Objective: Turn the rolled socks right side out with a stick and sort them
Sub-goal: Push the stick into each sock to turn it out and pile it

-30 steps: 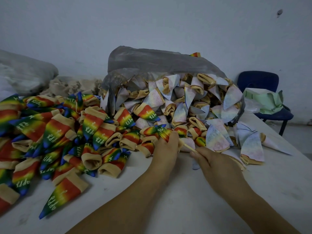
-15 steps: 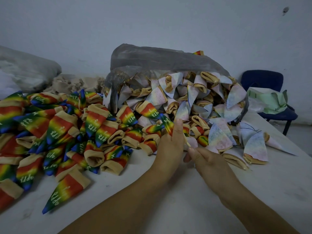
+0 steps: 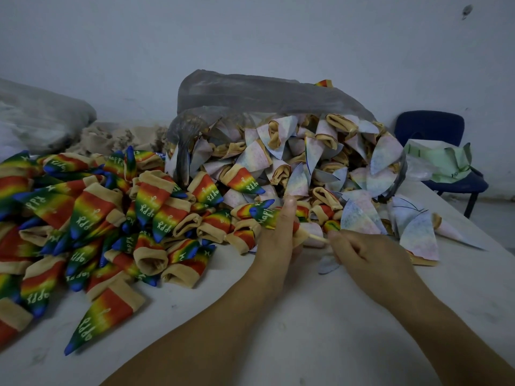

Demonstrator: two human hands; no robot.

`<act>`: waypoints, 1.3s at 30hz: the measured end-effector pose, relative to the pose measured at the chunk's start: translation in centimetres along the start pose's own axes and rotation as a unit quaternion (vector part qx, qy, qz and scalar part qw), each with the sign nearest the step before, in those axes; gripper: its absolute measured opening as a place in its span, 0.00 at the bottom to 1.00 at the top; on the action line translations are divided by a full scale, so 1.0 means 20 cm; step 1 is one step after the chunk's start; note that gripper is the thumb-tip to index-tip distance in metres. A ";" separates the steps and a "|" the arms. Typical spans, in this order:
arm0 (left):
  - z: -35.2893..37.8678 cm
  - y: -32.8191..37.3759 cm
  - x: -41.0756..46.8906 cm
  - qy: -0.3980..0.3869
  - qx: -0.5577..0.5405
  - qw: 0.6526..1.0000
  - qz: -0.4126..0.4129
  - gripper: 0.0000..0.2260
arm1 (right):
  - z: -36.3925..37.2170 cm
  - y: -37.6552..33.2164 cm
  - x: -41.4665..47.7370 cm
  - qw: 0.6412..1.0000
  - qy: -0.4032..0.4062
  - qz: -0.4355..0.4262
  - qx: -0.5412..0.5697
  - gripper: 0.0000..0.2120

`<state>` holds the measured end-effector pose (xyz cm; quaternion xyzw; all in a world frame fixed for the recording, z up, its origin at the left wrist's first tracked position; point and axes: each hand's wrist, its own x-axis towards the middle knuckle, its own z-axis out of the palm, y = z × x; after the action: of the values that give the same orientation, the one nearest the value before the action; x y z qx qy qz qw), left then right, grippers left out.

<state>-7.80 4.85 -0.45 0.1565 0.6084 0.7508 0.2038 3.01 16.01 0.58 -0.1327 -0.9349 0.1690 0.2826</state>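
Centre of frame: left hand is wrapped round a rainbow sock, thumb up along its side. The sock's long axis runs lower right to upper left, blue toe tip pointing to the upper left, tan cuff end towards the right hand. White lettering "happy" reads along its green band.

A thin pale stick shows in the short gap btwn the hands, lying almost level, tilted a bit down to the right; its left end goes into the sock's cuff. Right hand pinches the stick's right end w/ curled fingers. Hands are near each other but not touching.

Left half of frame: a heap of rainbow socks on the white table, tips pointing every which way, many showing "happy" (some upside down, some only partly legible).

Upper centre-right: pale socks w/ tan cuffs spill from a grey plastic bag. A blue chair stands at the right edge.
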 end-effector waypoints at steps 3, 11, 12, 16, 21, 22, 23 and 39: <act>0.00 0.00 0.00 -0.055 -0.030 0.998 -0.024 0.27 | -0.01 0.01 0.02 0.997 0.022 -0.012 -0.067 0.23; 0.07 0.00 -0.01 -0.011 -0.001 0.999 -0.035 0.29 | 0.07 -0.06 0.01 0.992 0.066 -0.075 -0.078 0.12; 0.07 -0.01 -0.01 -0.009 0.003 1.000 -0.019 0.29 | 0.09 -0.08 0.00 0.993 0.053 -0.058 -0.085 0.09; 0.06 -0.02 -0.01 0.009 0.018 1.000 0.009 0.28 | 0.14 -0.12 -0.01 0.998 0.041 0.010 -0.039 0.24; 0.03 -0.02 0.00 0.039 -0.002 0.996 -0.077 0.19 | 0.11 -0.12 -0.03 0.999 0.021 0.036 0.016 0.27; 0.02 -0.01 0.01 0.044 -0.013 0.996 -0.081 0.16 | 0.10 -0.11 -0.03 1.000 0.015 0.012 0.012 0.24; 0.01 -0.01 0.02 0.050 -0.027 0.995 -0.084 0.15 | 0.08 -0.10 -0.02 1.000 -0.003 0.004 0.010 0.20; -0.06 -0.03 0.07 0.039 -0.101 0.989 -0.101 0.19 | 0.01 0.00 0.01 0.997 -0.063 -0.009 -0.048 0.24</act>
<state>-9.51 4.52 -1.28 0.0433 0.5498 0.7895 0.2694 2.75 16.00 0.59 -0.1267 -0.9591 0.1295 0.2175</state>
